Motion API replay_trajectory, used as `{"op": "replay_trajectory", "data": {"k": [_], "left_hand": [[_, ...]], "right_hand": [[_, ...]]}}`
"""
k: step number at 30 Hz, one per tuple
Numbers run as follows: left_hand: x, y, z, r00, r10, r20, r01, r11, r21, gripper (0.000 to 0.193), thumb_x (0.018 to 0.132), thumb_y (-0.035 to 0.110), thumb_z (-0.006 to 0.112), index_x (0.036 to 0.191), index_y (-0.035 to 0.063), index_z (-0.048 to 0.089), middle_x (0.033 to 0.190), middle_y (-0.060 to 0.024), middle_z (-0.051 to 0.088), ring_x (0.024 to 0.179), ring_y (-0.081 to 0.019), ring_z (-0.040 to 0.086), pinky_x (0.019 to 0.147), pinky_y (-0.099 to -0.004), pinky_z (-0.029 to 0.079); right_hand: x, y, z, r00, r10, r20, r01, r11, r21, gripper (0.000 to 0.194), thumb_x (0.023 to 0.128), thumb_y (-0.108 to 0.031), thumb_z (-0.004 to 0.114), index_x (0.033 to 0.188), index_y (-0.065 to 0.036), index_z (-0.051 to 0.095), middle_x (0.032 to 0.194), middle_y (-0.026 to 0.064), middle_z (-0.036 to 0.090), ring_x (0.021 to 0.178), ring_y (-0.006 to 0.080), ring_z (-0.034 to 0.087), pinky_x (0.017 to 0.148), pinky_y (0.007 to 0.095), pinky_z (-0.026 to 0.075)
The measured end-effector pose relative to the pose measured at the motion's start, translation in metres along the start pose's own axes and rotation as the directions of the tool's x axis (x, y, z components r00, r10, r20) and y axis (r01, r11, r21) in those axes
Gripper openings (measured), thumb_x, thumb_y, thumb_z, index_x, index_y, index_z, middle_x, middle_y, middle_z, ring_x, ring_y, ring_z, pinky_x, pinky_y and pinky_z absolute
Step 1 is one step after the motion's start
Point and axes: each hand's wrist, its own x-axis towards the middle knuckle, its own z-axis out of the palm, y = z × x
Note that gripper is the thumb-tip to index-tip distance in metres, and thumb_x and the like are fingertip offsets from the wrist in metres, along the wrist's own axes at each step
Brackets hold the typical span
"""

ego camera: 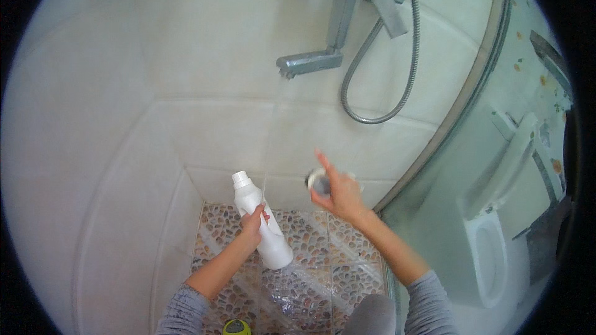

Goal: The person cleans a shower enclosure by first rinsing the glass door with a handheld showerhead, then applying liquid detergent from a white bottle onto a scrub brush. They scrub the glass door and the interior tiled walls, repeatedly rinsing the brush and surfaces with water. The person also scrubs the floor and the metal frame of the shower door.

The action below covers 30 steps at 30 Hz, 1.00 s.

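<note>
My left hand (253,223) grips a white plastic bottle (274,246) around its middle. The bottle leans, with its white cap (240,179) up and to the left and its base toward the floor. A thin stream of water (272,125) falls from the chrome spout (309,63) toward the bottle's side near my fingers. My right hand (342,193) is raised low in front of the wall, slightly blurred, its index finger pointing up and thumb apart. Behind it shows a round white-rimmed fitting with a grey centre (321,184), partly hidden; I cannot tell whether my hand touches it.
A mixer tap with a lever (393,14) and a looped metal shower hose (414,56) is on the tiled wall. The pebble-mosaic floor (298,307) looks wet. A yellow-green object (236,328) lies at the bottom edge. To the right, beyond a glass panel (428,204), stands a toilet (489,256).
</note>
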Motion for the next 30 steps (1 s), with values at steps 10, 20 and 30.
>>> {"op": "replay_trajectory", "data": {"k": [10, 20, 30], "left_hand": [[0.052, 0.042, -0.037, 0.998, -0.007, -0.064, -0.017, 0.928, -0.372, 0.04, 0.091, 0.006, 0.061, 0.124, -0.0074, 0.042, 0.101, -0.0165, 0.062, 0.085, -0.0258, 0.066, 0.07, -0.0331, 0.057], [0.027, 0.041, -0.086, 0.99, -0.117, 0.079, 0.11, 0.99, 0.087, 0.035, 0.087, 0.013, 0.066, 0.115, -0.0016, 0.051, 0.105, -0.0112, 0.063, 0.087, -0.0239, 0.062, 0.074, -0.0366, 0.051], [-0.033, 0.086, -0.112, 0.879, -0.475, 0.024, 0.155, 0.333, 0.93, 0.036, 0.081, 0.041, 0.074, 0.106, 0.0209, 0.058, 0.108, 0.0032, 0.059, 0.1, -0.018, 0.051, 0.082, -0.0437, 0.041]], "right_hand": [[0.116, -0.087, -0.1, 0.888, -0.157, -0.431, -0.084, 0.868, -0.489, 0.102, 0.07, -0.018, 0.072, 0.154, -0.024, 0.015, 0.095, 0.0143, 0.069, 0.06, 0.0289, 0.064, 0.054, 0.0376, 0.051], [0.096, -0.055, -0.084, 0.878, -0.245, -0.411, 0.061, 0.909, -0.412, 0.101, 0.075, -0.026, 0.075, 0.153, -0.025, 0.012, 0.083, 0.0124, 0.066, 0.061, 0.0315, 0.062, 0.055, 0.038, 0.05], [-0.221, 0.093, 0.142, 0.571, 0.68, 0.46, -0.665, 0.712, -0.226, 0.043, 0.085, -0.031, 0.065, 0.121, -0.008, 0.058, 0.103, 0.0165, 0.066, 0.089, 0.0306, 0.066, 0.074, 0.0418, 0.053]]}}
